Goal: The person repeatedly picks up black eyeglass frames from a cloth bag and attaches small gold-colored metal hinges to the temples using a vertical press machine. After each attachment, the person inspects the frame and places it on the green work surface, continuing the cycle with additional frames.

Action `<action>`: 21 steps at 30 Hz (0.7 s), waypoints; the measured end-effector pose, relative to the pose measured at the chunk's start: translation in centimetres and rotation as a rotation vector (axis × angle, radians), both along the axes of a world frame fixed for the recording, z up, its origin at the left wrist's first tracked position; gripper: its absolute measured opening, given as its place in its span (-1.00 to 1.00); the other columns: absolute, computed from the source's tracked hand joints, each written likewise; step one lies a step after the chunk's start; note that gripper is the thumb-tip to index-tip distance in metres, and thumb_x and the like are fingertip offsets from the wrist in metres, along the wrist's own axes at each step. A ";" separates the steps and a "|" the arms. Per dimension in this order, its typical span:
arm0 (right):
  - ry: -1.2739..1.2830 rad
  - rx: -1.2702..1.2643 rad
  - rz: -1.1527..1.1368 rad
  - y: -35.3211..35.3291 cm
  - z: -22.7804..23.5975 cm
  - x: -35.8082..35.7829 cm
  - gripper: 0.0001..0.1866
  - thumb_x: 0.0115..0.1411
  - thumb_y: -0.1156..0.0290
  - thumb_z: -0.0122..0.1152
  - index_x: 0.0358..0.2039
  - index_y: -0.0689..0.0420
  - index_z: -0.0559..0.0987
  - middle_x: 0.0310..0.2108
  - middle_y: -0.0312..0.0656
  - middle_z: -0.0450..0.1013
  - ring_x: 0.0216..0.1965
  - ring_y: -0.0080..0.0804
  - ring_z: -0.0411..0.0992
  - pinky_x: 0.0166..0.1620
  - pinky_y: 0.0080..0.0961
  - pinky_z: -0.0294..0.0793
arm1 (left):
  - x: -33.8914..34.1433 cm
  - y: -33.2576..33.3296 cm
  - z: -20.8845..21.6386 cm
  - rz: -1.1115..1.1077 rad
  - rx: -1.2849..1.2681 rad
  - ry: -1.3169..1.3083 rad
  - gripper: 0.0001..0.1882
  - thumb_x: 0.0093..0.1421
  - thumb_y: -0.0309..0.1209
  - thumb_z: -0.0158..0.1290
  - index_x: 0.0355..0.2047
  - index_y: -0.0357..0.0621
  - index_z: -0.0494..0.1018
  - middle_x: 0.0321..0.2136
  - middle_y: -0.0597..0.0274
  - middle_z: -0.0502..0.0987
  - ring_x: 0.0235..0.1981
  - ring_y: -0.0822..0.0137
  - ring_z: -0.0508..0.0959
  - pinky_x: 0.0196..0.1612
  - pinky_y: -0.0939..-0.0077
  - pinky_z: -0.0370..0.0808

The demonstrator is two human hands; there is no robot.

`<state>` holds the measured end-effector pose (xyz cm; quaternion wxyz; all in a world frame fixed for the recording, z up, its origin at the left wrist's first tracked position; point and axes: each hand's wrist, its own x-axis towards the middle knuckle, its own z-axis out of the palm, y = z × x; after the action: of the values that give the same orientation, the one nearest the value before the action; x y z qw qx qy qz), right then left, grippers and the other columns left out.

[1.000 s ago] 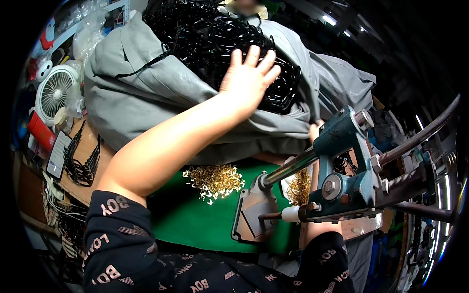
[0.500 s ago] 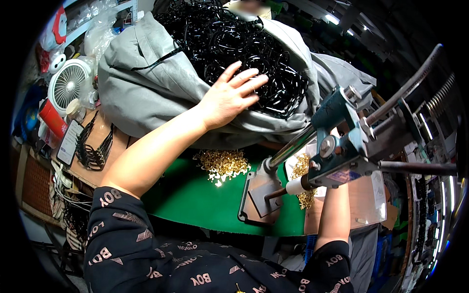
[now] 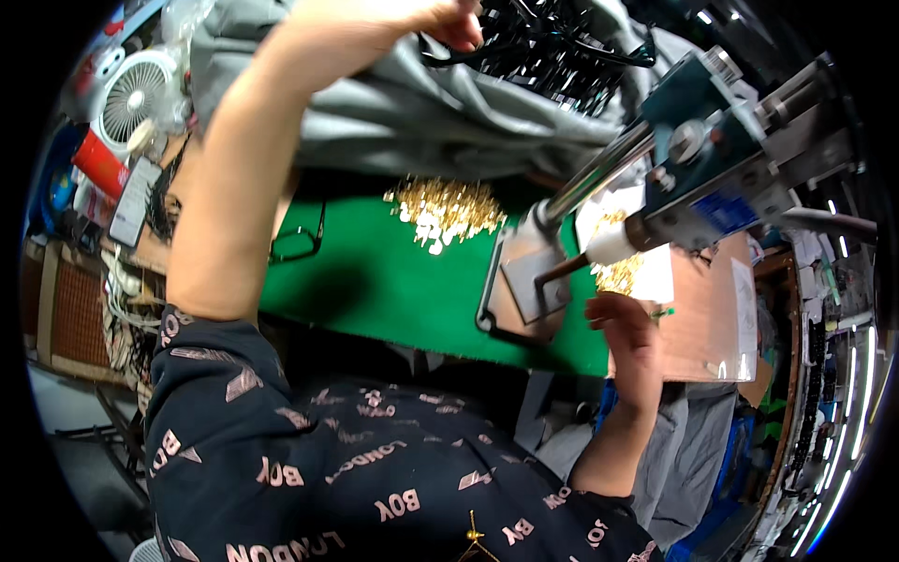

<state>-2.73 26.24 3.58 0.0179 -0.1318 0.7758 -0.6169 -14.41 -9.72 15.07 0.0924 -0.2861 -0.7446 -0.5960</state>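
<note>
At the top edge, my left hand (image 3: 445, 21) is closed at the near side of a heap of glossy black straps (image 3: 552, 61). One black strap (image 3: 468, 56) runs out from its fingers, partly smeared by motion. The heap lies in a grey cloth (image 3: 375, 122). Right of the base of a bench press (image 3: 529, 290), my right hand (image 3: 627, 332) is raised with its fingers bent together; what they hold, if anything, cannot be made out. Just beyond it, small gold metal fittings (image 3: 618, 272) lie on white paper. A larger pile of gold fittings (image 3: 448, 211) sits on the green mat (image 3: 375, 290).
The press head (image 3: 702, 140) juts out at the right, above the table. A thin black loop (image 3: 298, 245) lies on the mat's left part. Farther left are a phone (image 3: 136, 201), a red cylinder (image 3: 100, 162) and a white fan (image 3: 136, 98).
The view has shifted, so the table sits higher in it. My left hand has gone from spread over the straps to closed at their near side. My right hand has come out from behind the press.
</note>
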 end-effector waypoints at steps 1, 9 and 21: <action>-0.048 0.070 0.100 -2.0 0.0 0.5 -0.72 0.12 0.58 0.07 -0.12 0.26 0.46 -0.25 -0.19 0.46 -0.26 -0.50 0.44 -0.11 -0.59 0.38 | 2.3 -1.2 -0.7 0.057 -0.016 0.074 -0.72 0.17 -0.43 -0.01 -0.10 -0.15 0.36 -0.27 0.07 0.52 -0.15 0.25 0.48 -0.05 0.39 0.38; 0.329 0.518 0.356 -12.3 -5.2 -4.0 -0.80 0.01 0.51 0.18 -0.30 0.18 0.47 -0.39 -0.06 0.42 -0.33 -0.20 0.44 -0.26 -0.38 0.43 | 14.0 -3.9 -9.4 0.461 0.483 0.069 -0.59 0.20 -0.42 -0.02 0.04 -0.34 0.27 -0.14 0.01 0.45 -0.13 0.28 0.48 -0.15 0.53 0.47; 0.774 1.160 0.121 -18.2 -9.7 -8.1 -0.92 -0.05 0.53 0.04 -0.48 0.22 0.43 -0.49 -0.11 0.39 -0.40 -0.25 0.42 -0.34 -0.41 0.44 | 20.2 -0.7 -10.3 0.134 0.093 -0.193 -0.45 0.11 -0.51 -0.10 0.15 -0.35 0.15 -0.33 -0.01 0.50 -0.39 0.37 0.47 -0.32 0.56 0.40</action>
<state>-10.81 8.05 -6.09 -0.1579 -0.3540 0.9218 -0.0099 5.78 -10.42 4.75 0.0732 -0.1726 -0.7391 -0.6470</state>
